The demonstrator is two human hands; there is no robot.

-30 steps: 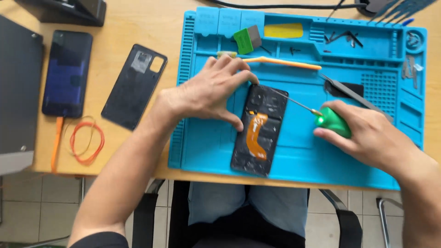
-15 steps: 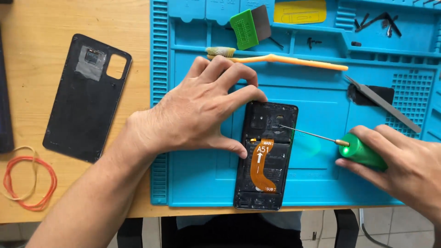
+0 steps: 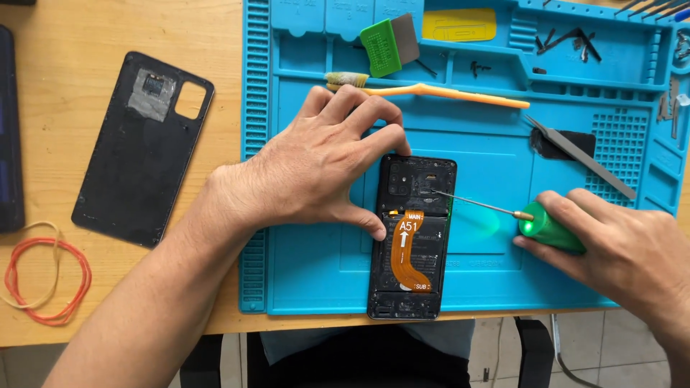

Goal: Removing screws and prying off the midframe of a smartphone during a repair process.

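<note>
- Wooden desk (image 3: 108, 29) is covered at right by a blue repair mat (image 3: 316, 280).
- Opened phone (image 3: 413, 244) is laid on the mat's near edge, pinned by the left hand (image 3: 323, 172), fingers spread.
- Green screwdriver (image 3: 550, 228) is gripped by the right hand (image 3: 618, 248), tip set on the phone.
- Back cover (image 3: 140, 147) is laid on the desk to the left.

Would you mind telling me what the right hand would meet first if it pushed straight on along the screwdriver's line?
The right hand points its screwdriver leftward; the tip already seems to touch the opened phone near its upper part, so the phone comes first.
</note>
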